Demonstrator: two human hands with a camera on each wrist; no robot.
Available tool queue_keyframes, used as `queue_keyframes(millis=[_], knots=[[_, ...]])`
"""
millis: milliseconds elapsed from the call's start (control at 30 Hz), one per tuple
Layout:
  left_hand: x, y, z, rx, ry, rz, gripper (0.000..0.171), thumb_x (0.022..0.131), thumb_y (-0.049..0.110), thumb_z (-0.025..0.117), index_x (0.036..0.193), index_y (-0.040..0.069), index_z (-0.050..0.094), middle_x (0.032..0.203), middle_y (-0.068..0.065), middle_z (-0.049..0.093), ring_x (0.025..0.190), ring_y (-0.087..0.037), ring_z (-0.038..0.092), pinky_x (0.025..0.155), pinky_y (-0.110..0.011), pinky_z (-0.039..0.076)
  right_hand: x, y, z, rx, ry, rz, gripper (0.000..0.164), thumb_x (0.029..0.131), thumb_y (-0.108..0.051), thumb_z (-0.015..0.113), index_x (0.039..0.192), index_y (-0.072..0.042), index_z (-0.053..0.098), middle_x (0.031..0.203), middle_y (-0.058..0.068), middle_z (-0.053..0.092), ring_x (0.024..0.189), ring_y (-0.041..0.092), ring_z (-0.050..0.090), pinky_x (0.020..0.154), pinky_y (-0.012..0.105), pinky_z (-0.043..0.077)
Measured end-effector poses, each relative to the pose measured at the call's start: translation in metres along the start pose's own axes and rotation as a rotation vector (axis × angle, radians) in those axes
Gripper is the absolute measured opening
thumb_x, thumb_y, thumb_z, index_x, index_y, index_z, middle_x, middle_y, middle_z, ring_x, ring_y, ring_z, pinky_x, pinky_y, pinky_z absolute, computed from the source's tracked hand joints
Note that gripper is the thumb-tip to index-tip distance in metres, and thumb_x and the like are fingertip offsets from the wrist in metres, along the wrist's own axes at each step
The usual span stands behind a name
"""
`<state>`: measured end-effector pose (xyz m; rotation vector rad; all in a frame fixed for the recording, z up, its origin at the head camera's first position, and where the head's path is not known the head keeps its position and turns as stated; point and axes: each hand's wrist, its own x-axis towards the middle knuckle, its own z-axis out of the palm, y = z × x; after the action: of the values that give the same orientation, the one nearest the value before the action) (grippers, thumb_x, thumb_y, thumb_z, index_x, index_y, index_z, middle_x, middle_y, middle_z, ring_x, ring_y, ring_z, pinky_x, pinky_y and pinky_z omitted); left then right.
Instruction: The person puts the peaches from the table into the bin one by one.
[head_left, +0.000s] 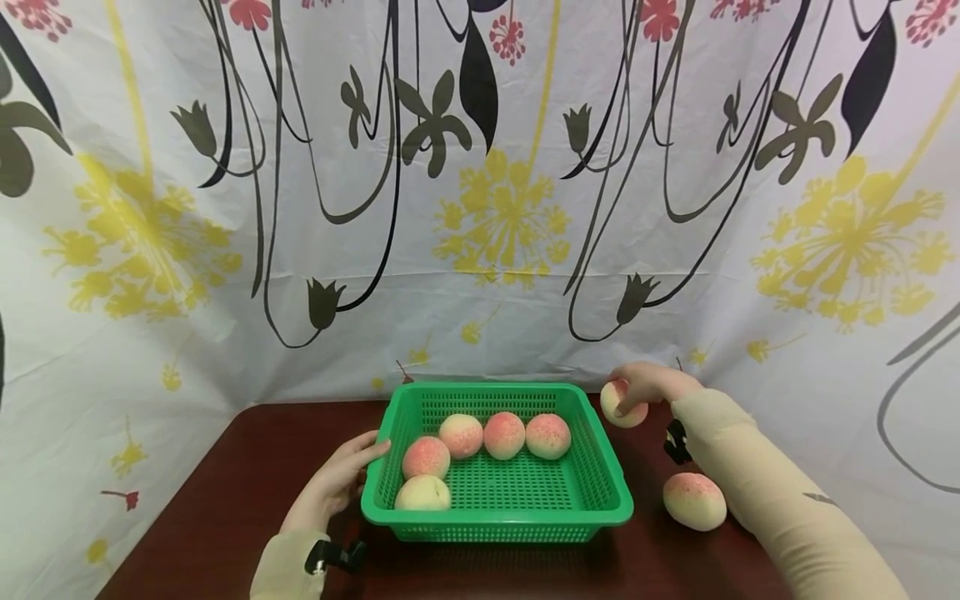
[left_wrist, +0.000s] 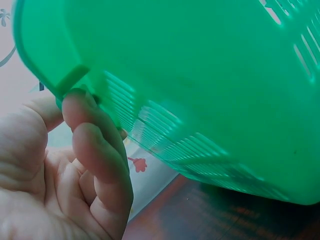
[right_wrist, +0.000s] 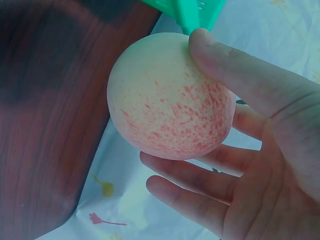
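A green plastic basket with slotted walls stands on the dark table. Its left rim is pinched between the thumb and fingers of my left hand; the left wrist view has the fingers bent under the basket's edge. Several peaches lie inside, a pale one at the front left and a red one at the back right. Beyond the basket's right side, my right hand holds another peach, thumb on one side and fingers on the other.
One more peach rests on the table right of the basket, beside my right forearm. The reddish-brown table extends to the left. A white curtain with printed flowers hangs right behind the table's back edge.
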<state>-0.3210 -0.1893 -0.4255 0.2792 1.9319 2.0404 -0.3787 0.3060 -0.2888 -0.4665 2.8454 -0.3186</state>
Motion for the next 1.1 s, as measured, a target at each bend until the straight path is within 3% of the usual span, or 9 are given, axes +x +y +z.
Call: queue_keyframes(millis=[233, 533, 833, 1100], knots=[[0.001, 0.000, 0.000, -0.005, 0.001, -0.001, 0.063, 0.099, 0.033, 0.057, 0.148, 0.002, 0.034, 0.108, -0.014, 0.067, 0.080, -0.018, 0.069, 0.070, -0.037, 0.056, 0.003, -0.005, -0.006, 0.027, 0.009, -0.014, 0.063, 0.076, -0.014, 0.079, 0.129, 0.007, 0.054, 0.109, 0.019, 0.056, 0.076, 0.024, 0.051, 0.061, 0.035, 0.044], [0.001, -0.002, 0.000, 0.001, 0.000, 0.000, 0.063, 0.099, 0.035, 0.057, 0.148, 0.002, 0.035, 0.109, -0.016, 0.066, 0.080, -0.019, 0.069, 0.069, -0.036, 0.056, 0.006, -0.019, -0.012, 0.005, 0.016, -0.045, 0.064, 0.076, -0.015, 0.080, 0.130, 0.007, 0.055, 0.125, 0.025, 0.055, 0.107, 0.035, 0.053, 0.086, 0.046, 0.043], [0.000, -0.001, -0.002, -0.008, -0.017, 0.008, 0.064, 0.099, 0.035, 0.057, 0.148, 0.001, 0.034, 0.114, -0.017, 0.065, 0.086, -0.022, 0.069, 0.074, -0.038, 0.056, 0.011, -0.033, -0.016, 0.000, 0.012, -0.084, 0.063, 0.077, -0.014, 0.078, 0.132, 0.006, 0.054, 0.125, 0.025, 0.055, 0.110, 0.037, 0.053, 0.085, 0.048, 0.044], [0.000, -0.002, -0.002, -0.005, -0.015, 0.004, 0.064, 0.099, 0.035, 0.057, 0.148, 0.002, 0.034, 0.114, -0.017, 0.065, 0.086, -0.022, 0.069, 0.073, -0.038, 0.056, 0.015, -0.049, -0.014, -0.057, 0.010, -0.048, 0.062, 0.078, -0.022, 0.080, 0.133, -0.004, 0.057, 0.125, 0.018, 0.057, 0.110, 0.036, 0.054, 0.084, 0.048, 0.045]])
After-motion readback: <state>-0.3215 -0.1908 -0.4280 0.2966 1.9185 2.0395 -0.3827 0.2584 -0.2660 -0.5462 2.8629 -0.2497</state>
